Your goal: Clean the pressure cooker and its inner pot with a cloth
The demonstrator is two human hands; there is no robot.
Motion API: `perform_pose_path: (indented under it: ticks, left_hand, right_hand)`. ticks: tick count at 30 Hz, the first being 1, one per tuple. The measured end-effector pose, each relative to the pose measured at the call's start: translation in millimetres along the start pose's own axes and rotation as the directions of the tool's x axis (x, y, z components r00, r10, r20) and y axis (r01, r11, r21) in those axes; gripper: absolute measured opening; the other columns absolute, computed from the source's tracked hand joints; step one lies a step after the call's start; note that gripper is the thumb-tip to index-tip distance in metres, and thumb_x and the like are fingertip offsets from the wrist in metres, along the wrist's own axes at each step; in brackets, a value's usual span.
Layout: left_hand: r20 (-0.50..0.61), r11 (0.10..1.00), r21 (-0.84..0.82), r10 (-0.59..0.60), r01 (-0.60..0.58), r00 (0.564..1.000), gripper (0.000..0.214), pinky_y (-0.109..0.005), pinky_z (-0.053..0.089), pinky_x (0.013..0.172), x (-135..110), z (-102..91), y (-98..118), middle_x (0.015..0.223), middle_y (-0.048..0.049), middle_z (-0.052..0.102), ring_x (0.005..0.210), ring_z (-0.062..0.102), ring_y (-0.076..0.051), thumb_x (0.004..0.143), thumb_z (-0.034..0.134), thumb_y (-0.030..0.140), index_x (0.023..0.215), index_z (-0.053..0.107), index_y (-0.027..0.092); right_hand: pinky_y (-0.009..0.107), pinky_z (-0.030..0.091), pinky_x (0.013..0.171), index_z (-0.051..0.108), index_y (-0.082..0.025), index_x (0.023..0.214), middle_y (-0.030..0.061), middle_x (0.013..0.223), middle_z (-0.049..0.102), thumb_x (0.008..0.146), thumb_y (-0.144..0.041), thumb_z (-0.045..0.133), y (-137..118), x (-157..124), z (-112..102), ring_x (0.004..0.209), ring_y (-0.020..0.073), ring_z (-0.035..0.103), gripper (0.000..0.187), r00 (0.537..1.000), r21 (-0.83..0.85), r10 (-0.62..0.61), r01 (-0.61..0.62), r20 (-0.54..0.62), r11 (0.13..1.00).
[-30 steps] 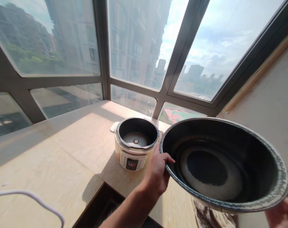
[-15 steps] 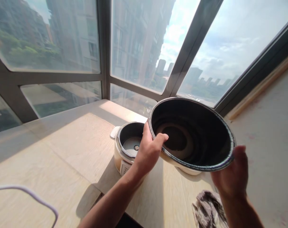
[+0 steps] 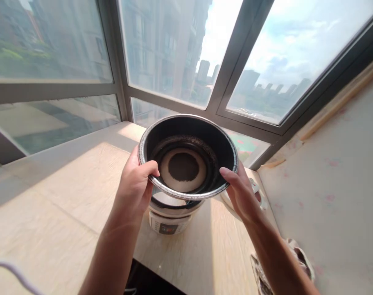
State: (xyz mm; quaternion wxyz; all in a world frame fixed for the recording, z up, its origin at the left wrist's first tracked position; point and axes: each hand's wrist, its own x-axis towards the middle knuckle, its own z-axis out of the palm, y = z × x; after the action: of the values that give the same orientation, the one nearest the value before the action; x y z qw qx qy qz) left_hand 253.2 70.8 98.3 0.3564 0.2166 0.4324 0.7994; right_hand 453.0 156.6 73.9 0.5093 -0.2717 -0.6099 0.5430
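Note:
I hold a dark inner cooking pot (image 3: 186, 164) by its rim with both hands, directly above a cream electric cooker (image 3: 170, 219) that stands on a wooden counter (image 3: 66, 196). My left hand (image 3: 137, 184) grips the pot's left rim, thumb over the edge. My right hand (image 3: 240, 188) grips the right rim the same way. The pot is tilted slightly toward me, showing a pale ring and a dark centre on its bottom. The pot hides most of the cooker; only the front panel and part of the rim show below it.
Large windows (image 3: 174, 53) close the far side of the counter. A pale wall (image 3: 333, 172) rises on the right. A crumpled grey cloth (image 3: 297, 258) lies at the counter's right front. A white object (image 3: 260, 196) lies behind my right hand. A dark gap (image 3: 143, 278) opens below the counter edge.
The pot has moved left and away from me, from beside the cooker to right over it. My right hand shifted from under the pot to its right rim.

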Motion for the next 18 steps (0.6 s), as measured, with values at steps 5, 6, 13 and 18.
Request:
perform_pose_path:
  ticks: [5, 6, 13, 18]
  left_hand:
    - [0.012, 0.999, -0.016, 0.032, -0.032, 0.999, 0.043, -0.020, 0.039, 0.055, 5, -13.8, 1, 0.078, 0.0004, 0.060, 0.071, 0.052, -0.014, 0.047, 0.063, 0.008, 0.088, 0.068, 0.020]
    - [0.013, 0.999, -0.017, 0.033, -0.033, 0.999, 0.042, -0.020, 0.039, 0.055, 5, -15.7, 1, 0.078, 0.0004, 0.060, 0.072, 0.052, -0.014, 0.047, 0.063, 0.008, 0.088, 0.068, 0.021]
    - [0.020, 0.999, -0.018, -0.039, 0.040, 0.999, 0.043, -0.021, 0.043, 0.061, 9, -23.4, 2, 0.080, 0.0000, 0.061, 0.079, 0.058, -0.016, 0.046, 0.062, 0.007, 0.087, 0.066, 0.018]
    - [0.024, 0.999, 0.026, -0.041, 0.040, 0.999, 0.042, -0.020, 0.037, 0.055, 10, -21.4, -1, 0.074, 0.0017, 0.056, 0.070, 0.050, -0.013, 0.046, 0.059, 0.008, 0.087, 0.063, 0.017]
  right_hand:
    - [0.051, 0.040, 0.123, 0.061, -0.029, 0.141, 0.0038, 0.148, 0.065, 0.086, -0.047, 0.077, 10, -1, 3, 0.143, 0.0302, 0.054, 0.060, 0.998, -0.072, 0.023, -0.019, 0.053, 0.997]
    - [0.051, 0.040, 0.123, 0.061, -0.029, 0.140, 0.0036, 0.147, 0.065, 0.086, -0.048, 0.077, 11, -1, 3, 0.143, 0.0302, 0.054, 0.059, 0.998, -0.079, 0.029, -0.024, 0.060, 0.997]
    - [0.052, 0.043, 0.121, 0.063, -0.030, 0.136, 0.0043, 0.142, 0.069, 0.085, -0.048, 0.079, 22, -7, 6, 0.140, 0.0309, 0.057, 0.056, 0.998, -0.078, 0.058, -0.055, 0.028, 0.995]
    - [0.051, 0.046, 0.118, 0.062, -0.025, 0.131, 0.0071, 0.136, 0.071, 0.080, -0.048, 0.082, 28, -11, 6, 0.133, 0.0313, 0.061, 0.059, 0.993, -0.038, 0.114, -0.114, -0.009, 0.993]
